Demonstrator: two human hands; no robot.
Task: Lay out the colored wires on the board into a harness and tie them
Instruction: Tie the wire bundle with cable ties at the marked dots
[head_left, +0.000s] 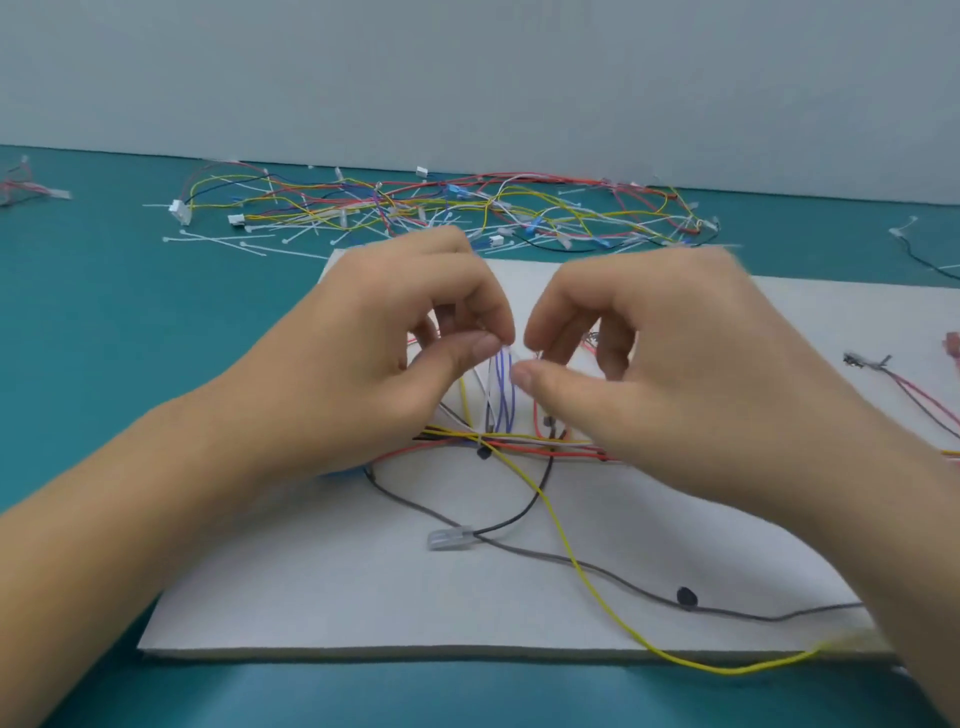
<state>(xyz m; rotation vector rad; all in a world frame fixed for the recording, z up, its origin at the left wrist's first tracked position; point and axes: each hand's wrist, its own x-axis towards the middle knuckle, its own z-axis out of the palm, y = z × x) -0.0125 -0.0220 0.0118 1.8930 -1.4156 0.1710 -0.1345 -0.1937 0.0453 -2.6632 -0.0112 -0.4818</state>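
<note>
Wires (498, 441) cross white board (363, 597) on teal table (104, 312); loose pile (441, 213) behind board. Left hand (374, 332) pinches blue strands (503, 389); right hand (649, 353) fingers narrow beside them, grip unclear.

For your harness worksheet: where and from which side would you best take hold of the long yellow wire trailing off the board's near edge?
Probably pinch the yellow wire mid-span on the bare board, coming from above. There it runs alone, clear of the bundle, whereas its upper end disappears into the crossing wires under the hands.

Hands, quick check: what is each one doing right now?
Left hand: pinched shut on the blue and white wires.
Right hand: fingers pinching beside them; contact cannot be told.
</note>
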